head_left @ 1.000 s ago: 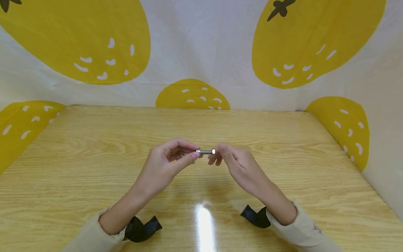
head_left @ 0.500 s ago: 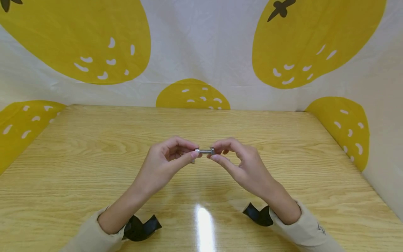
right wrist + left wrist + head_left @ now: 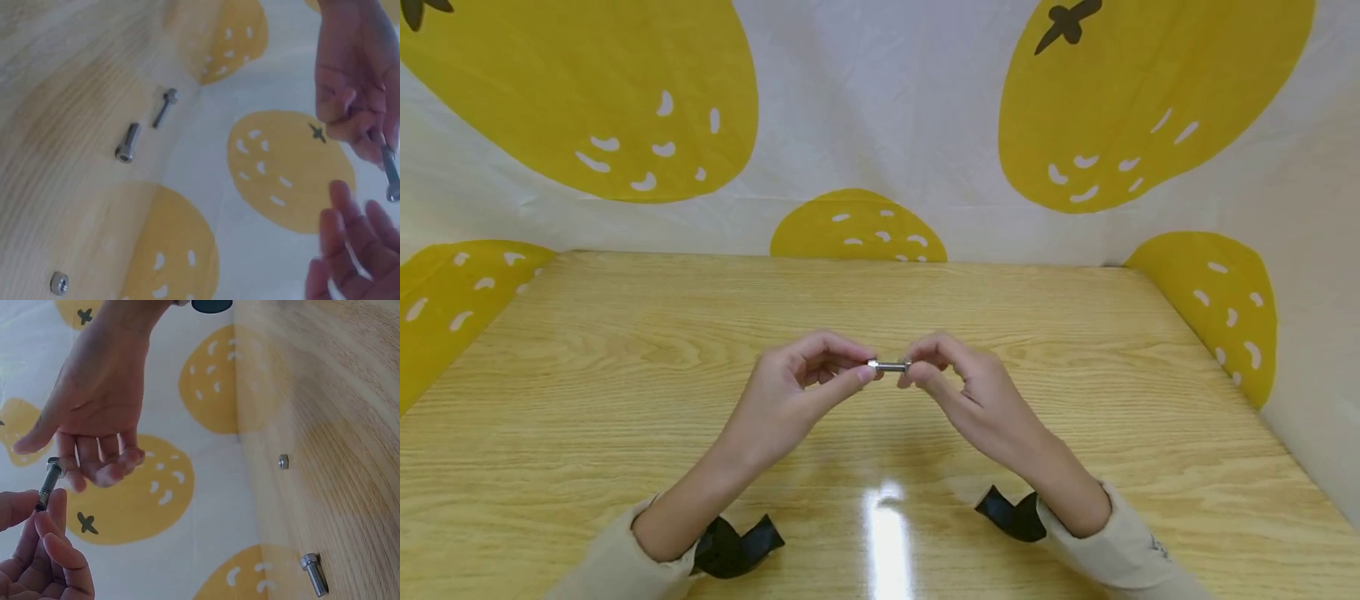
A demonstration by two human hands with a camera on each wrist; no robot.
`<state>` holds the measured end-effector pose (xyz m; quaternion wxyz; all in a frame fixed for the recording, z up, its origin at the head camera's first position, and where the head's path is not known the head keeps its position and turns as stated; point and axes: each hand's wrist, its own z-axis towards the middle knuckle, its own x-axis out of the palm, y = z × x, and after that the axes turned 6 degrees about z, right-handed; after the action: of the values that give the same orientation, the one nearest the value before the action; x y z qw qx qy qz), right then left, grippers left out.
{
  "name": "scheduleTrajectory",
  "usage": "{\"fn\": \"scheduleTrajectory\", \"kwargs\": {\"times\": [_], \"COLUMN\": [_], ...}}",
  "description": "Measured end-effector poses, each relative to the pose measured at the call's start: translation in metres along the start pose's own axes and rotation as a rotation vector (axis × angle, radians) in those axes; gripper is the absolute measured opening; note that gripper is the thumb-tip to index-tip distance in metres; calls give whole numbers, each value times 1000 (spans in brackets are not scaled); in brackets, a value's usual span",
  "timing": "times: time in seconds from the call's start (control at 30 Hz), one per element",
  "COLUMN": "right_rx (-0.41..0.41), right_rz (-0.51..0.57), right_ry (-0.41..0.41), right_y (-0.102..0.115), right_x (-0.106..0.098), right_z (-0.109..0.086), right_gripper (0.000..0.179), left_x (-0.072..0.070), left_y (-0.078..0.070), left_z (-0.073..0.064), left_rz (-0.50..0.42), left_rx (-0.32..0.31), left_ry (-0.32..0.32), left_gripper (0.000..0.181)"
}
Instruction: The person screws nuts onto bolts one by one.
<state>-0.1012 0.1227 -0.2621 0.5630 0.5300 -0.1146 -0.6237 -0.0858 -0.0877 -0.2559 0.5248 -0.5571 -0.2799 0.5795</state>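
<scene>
A steel bolt (image 3: 891,367) is held level above the table, threads showing along its shank. The left hand (image 3: 793,379) pinches one end between thumb and fingertips, largely covering it. At the other end sits a wider hexagonal piece (image 3: 55,464); whether nut or head I cannot tell. The right hand (image 3: 973,383) is around that end in the head view. In the left wrist view its thumb (image 3: 34,442) stands away from the bolt, while a fingertip is close to the hexagonal piece. The right wrist view shows the right fingers (image 3: 350,240) spread, gripping nothing.
On the wooden table (image 3: 700,308) lie a loose nut (image 3: 284,462), a socket-head bolt (image 3: 127,144) and another bolt (image 3: 165,107) with a thicker end. A white cloth with yellow fruit shapes (image 3: 857,225) hangs behind the table. Black straps (image 3: 737,546) sit at both wrists.
Half a second ago the right thumb and index finger pinched the hexagonal end; now they have loosened and turned. The left hand keeps its pinch, almost unmoved.
</scene>
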Motion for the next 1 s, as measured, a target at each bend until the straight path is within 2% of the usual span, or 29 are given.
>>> {"fn": "scheduleTrajectory", "kwargs": {"times": [0.07, 0.17, 0.27, 0.37, 0.5, 0.73, 0.83, 0.93, 1.0], "right_rx": [-78, -198, -241, -221, -161, -12, 41, -17, -98], "right_rz": [-11, -23, -30, -28, -17, -19, -26, -42, -57], "right_ry": [-16, -52, -76, -76, -57, -40, -12, 7, 8], "right_y": [0, 0, -1, 0, 0, 2, 4, 6, 6], "right_x": [-2, -3, -1, 0, 3, 6, 2, -3, -5], "right_z": [0, 2, 3, 2, 1, 0, -1, 0, 1], "right_gripper": [17, 29, 28, 22, 5, 44, 39, 20, 27], "left_x": [-1, -2, -3, -3, -2, 1, 2, 2, 1], "left_y": [0, 0, 0, -1, -2, -3, -3, -3, -3], "left_z": [0, 0, 0, 0, 0, -1, -1, -1, -1], "left_rz": [-7, -23, -32, -29, -21, -21, -17, -15, -19], "left_rx": [2, 7, 9, 10, 15, 19, 23, 15, 9], "left_ry": [-2, -1, 1, 5, 4, 9, 10, 6, 2], "left_gripper": [15, 16, 16, 16, 15, 15, 15, 15, 15]}}
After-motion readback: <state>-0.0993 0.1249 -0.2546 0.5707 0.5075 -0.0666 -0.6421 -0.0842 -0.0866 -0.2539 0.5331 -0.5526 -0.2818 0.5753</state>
